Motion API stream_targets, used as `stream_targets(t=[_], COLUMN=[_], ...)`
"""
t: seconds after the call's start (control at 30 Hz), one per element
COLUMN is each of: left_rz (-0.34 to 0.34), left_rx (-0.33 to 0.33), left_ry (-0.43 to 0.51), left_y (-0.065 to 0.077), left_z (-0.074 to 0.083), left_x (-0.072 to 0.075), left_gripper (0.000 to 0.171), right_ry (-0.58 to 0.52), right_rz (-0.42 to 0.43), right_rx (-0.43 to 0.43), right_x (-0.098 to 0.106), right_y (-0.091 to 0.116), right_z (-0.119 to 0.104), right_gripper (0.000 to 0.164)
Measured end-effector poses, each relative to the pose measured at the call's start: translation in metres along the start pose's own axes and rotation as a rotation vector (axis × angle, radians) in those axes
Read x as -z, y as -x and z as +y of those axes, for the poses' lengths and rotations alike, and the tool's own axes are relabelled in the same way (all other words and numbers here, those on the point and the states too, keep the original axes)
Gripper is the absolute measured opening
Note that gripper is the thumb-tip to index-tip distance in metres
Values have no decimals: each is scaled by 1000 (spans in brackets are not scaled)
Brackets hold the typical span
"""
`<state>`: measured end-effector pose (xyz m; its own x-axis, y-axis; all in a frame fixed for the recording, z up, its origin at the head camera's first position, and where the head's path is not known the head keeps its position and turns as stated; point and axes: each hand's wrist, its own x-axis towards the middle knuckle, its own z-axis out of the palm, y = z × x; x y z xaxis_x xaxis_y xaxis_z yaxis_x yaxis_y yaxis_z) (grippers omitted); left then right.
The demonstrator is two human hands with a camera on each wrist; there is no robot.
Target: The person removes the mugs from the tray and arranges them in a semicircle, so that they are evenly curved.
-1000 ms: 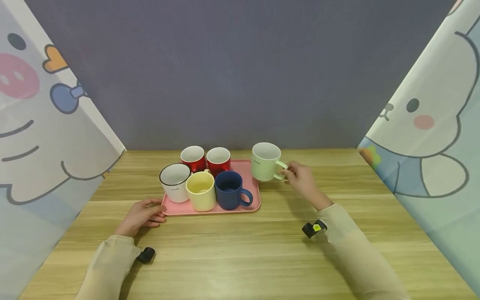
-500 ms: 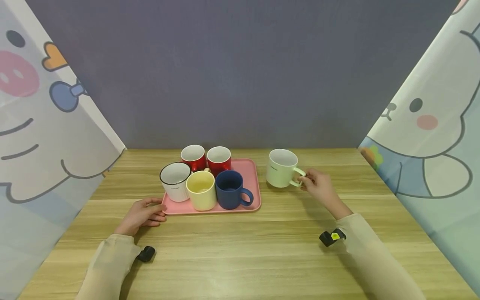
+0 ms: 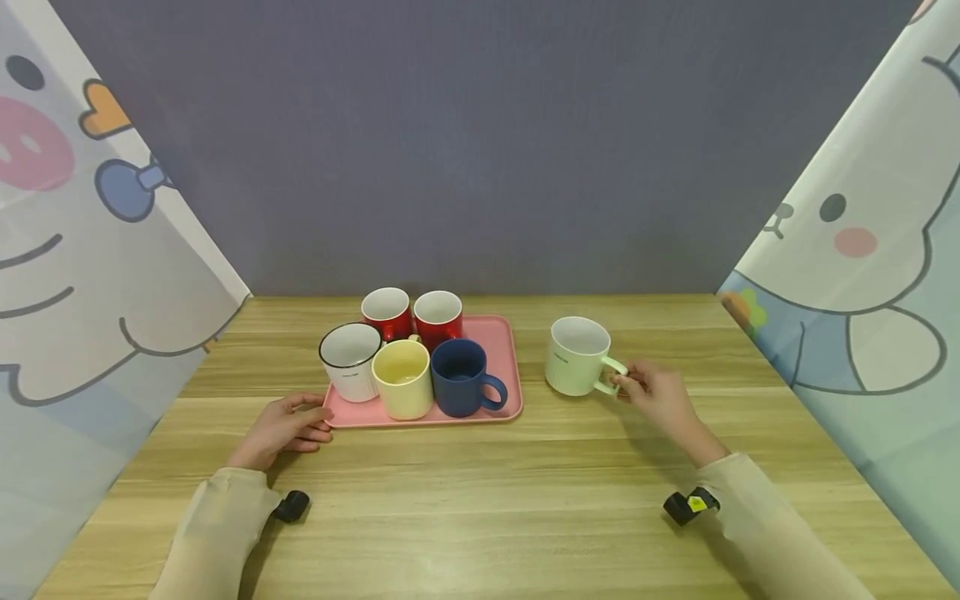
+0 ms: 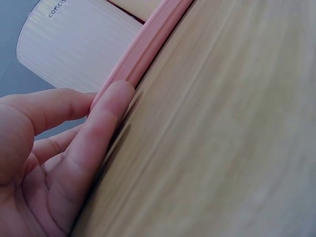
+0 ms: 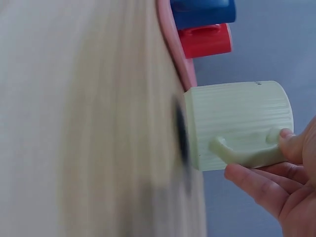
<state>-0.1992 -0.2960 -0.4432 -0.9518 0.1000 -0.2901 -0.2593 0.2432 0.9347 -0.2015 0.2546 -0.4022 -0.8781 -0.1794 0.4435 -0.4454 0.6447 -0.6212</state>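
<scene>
My right hand pinches the handle of a pale green mug, right of the tray. In the right wrist view the upright mug hovers just above the table, its shadow beside the base. My left hand holds the near left corner of the pink tray; in the left wrist view thumb and finger pinch its rim. On the tray stand a white mug with a black rim, a yellow mug, a navy mug, and two red mugs behind.
The wooden table extends in front of the tray and to both sides. A grey panel rises along the back edge. Cartoon-printed sheets flank the table left and right.
My right hand has carried the green mug from over the tray's right edge rightward, then toward me and down close to the table. The left hand and tray have stayed put.
</scene>
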Motion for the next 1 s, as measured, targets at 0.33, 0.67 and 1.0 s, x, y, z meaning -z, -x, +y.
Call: stream_targets(t=[0.33, 0.67, 1.0], left_rz=[-6, -18, -23], left_rx=[11, 9, 6], left_ry=[-7, -4, 3], left_y=[-1, -2, -2], left_z=[-1, 1, 1], left_x=[1, 3, 2], left_gripper=[53, 52, 50], right_ry=[47, -68, -150], right_rz=[68, -33, -174], right_rx=[100, 26, -102], right_x=[-7, 0, 14], right_y=[17, 18, 13], right_z=[8, 5, 4], right_gripper=[11, 13, 18])
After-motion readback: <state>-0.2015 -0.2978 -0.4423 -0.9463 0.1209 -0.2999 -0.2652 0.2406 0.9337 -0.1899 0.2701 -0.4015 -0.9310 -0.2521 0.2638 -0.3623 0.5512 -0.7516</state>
